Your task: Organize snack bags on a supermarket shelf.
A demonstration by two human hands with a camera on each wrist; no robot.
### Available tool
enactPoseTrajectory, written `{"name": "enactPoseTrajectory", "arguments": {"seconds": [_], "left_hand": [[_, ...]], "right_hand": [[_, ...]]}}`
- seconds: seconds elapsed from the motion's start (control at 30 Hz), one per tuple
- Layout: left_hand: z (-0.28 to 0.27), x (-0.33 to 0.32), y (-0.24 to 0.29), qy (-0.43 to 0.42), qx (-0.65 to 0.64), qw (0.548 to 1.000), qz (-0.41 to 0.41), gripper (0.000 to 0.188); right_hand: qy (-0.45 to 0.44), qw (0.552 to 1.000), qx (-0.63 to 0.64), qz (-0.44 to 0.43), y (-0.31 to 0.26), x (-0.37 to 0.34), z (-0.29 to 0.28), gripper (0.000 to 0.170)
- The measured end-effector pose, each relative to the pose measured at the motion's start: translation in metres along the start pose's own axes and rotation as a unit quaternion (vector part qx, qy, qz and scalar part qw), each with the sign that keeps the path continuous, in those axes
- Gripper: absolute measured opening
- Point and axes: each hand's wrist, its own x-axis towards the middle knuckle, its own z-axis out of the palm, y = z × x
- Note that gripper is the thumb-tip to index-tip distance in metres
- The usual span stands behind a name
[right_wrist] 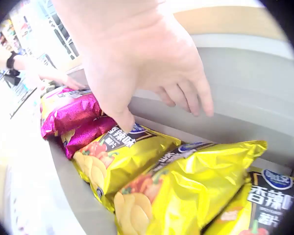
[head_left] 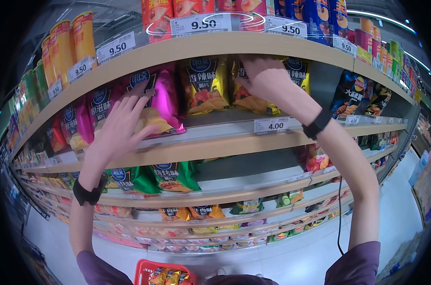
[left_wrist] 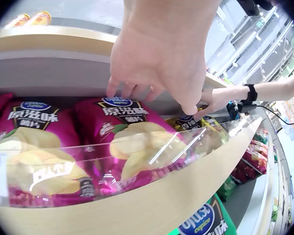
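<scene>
Over a magenta chip bag (head_left: 163, 102) on the upper shelf, my left hand (head_left: 115, 121) lies with its fingers stretched out. In the left wrist view, the left fingertips are at the top of the magenta chip bag (left_wrist: 137, 132). My right hand (head_left: 272, 83) reaches in under the shelf board, above a yellow chip bag (head_left: 253, 102); the board hides some of its fingers in the head view. The right wrist view shows that hand (right_wrist: 142, 68) with loose fingers and thumb hanging above several yellow bags (right_wrist: 186, 186), one lying tilted across its neighbours.
A clear lip (left_wrist: 112, 161) runs along the shelf front, with a 4.00 price tag (head_left: 274, 125). Canisters (head_left: 85, 38) stand on the board above. Green chip bags (head_left: 172, 175) sit a shelf lower. A red basket (head_left: 142, 273) holding packets is on the floor.
</scene>
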Motion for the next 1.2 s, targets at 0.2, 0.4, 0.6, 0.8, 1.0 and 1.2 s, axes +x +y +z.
{"name": "enactPoseTrajectory", "arguments": {"seconds": [0.2,0.4,0.6,0.8,1.0,1.2], "left_hand": [[-0.002,0.068,0.049,-0.008,-0.077,0.993,0.090,0.063],[0.051,0.153,0.060,0.018,0.058,0.997,0.055,0.083],[0.075,0.183,0.061,-0.087,0.083,0.993,-0.020,0.115],[0.076,0.181,0.069,-0.124,0.096,0.987,-0.023,0.123],[0.085,0.179,0.063,-0.101,0.069,0.992,-0.011,0.124],[0.083,0.181,0.066,-0.113,0.093,0.989,-0.006,0.120]], "right_hand": [[-0.043,0.992,0.027,0.118,0.040,-0.034,-0.010,0.081],[-0.108,0.965,0.148,0.188,0.062,-0.020,0.014,0.120],[-0.149,0.950,0.252,0.106,0.077,0.011,0.033,0.125],[-0.180,0.937,0.262,0.143,0.087,0.020,0.060,0.116],[-0.110,0.887,0.398,0.207,0.093,0.013,0.060,0.107],[0.051,0.839,0.464,0.280,0.074,0.019,0.066,0.079]]}}
